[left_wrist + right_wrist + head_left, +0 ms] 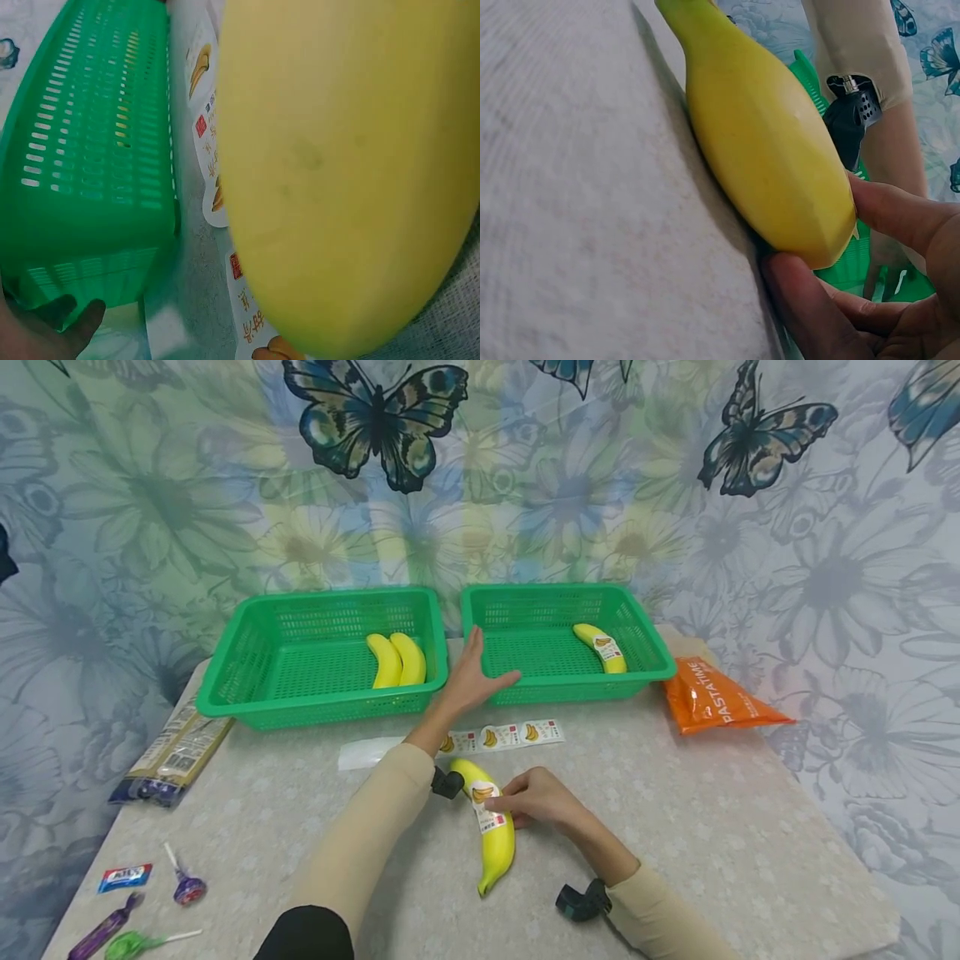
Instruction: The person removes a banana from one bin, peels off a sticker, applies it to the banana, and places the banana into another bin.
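Head view: a left sleeve (367, 831) hides part of the sticker strip (510, 737); the left hand (472, 681), released, spreads its fingers; the labelled banana (497, 843) lies on the table (675, 827), pinched by the right hand (546, 797), some fingers partly hidden.

"PASTATIME" on orange bag (716, 697)
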Motion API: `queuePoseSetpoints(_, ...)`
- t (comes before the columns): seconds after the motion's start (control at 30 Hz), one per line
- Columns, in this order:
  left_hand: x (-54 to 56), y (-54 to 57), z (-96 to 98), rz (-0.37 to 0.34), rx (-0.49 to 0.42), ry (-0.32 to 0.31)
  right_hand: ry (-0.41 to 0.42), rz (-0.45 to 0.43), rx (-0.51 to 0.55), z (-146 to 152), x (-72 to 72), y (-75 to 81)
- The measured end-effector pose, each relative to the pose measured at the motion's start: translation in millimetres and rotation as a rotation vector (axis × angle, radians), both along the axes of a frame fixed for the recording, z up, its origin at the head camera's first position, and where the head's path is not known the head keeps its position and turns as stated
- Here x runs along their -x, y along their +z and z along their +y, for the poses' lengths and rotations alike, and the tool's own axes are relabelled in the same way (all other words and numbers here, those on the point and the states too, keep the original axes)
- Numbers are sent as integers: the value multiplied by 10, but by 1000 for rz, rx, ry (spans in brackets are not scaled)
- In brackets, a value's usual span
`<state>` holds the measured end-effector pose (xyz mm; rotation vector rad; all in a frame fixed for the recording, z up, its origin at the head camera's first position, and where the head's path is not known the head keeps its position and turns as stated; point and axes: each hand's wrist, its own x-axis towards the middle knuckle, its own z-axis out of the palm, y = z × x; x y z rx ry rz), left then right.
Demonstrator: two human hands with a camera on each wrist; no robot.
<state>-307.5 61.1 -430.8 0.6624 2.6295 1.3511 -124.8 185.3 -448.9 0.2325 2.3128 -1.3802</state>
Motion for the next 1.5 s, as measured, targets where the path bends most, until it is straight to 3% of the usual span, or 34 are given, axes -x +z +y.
queuePoseSetpoints(0.3, 62, 21, -14, -40, 5, 14, 2, 1, -5, -23, 43, 23)
queuePoseSetpoints(0.73, -41, 23, 135, -64, 28, 85, -93, 13, 27, 135, 106, 52)
queuePoseSetpoints(1.03, -79, 22, 78, -76, 4, 91, -100, 15, 21, 319, 157, 261)
queuePoseSetpoints(1.3, -94, 32, 58, -67, -15, 64, -3, 26, 3, 587, 269, 554)
queuePoseSetpoints(1.5, -88, 14, 55, -68, -17, 61, 38, -5, 28, 720, 340, 655)
